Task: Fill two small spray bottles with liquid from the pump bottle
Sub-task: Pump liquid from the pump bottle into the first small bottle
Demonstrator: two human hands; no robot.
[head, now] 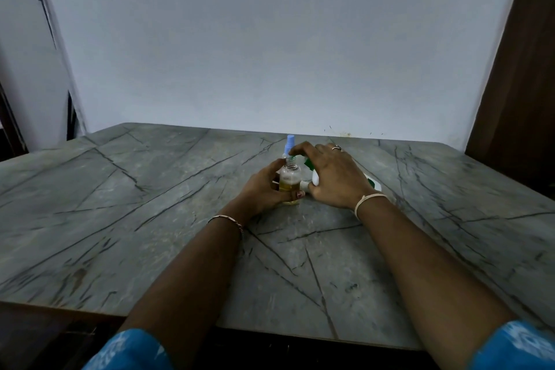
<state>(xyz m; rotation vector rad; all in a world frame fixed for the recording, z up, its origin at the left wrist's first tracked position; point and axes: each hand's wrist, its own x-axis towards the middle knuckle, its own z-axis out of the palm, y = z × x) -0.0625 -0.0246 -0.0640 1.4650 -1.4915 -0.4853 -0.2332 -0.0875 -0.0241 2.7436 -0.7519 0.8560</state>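
The left hand [264,189] has its grip closed around a small clear bottle [289,182], holding it upright on the counter [150,204]. Its threaded neck is bare, with no spray top on it, and yellowish liquid fills roughly the lower half. The right hand [333,177] arches over a white and green pump bottle [315,179] just beside it, fingertips [295,149] reaching over the small bottle's neck, thumb low against the white body. The palm hides most of the pump bottle, so I cannot tell whether this grip is pressing the pump head or only resting on it.

Just behind the clear bottle stands something with a light blue spray top [290,141]. It is probably the second spray bottle (its body is hidden behind the hands, so its level cannot be read).

In my judgement the task is partway: the first bottle is about half filled and uncapped. Left to do, as far as this shows: top it up, screw on its sprayer, then fill the other bottle if it is still empty.
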